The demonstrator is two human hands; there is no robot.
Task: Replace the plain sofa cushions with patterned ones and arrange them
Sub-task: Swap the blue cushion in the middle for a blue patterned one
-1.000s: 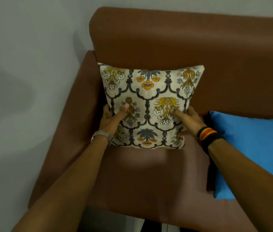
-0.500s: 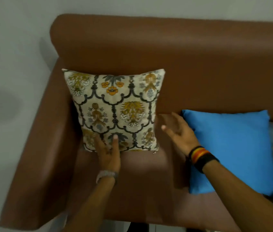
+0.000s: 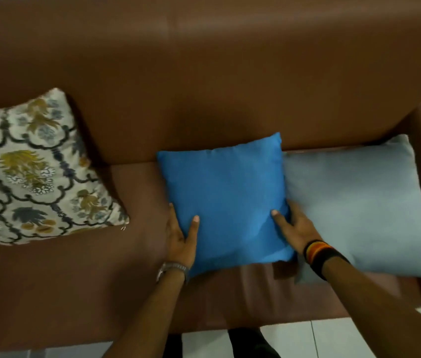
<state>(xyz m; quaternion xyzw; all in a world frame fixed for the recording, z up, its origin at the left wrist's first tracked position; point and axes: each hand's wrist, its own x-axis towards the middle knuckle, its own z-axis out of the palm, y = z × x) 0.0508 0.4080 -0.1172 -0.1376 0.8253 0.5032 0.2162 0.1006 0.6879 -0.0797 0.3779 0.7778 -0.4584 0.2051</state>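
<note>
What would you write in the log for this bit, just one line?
left hand: holds blue cushion | right hand: holds blue cushion | patterned cushion: placed at sofa end | grey cushion: untouched

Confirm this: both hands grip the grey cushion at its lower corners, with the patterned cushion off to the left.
Wrong cushion. The head view shows the left hand and right hand gripping the blue cushion at its lower corners; the grey cushion lies beside it. The patterned cushion is off to the left.
</note>
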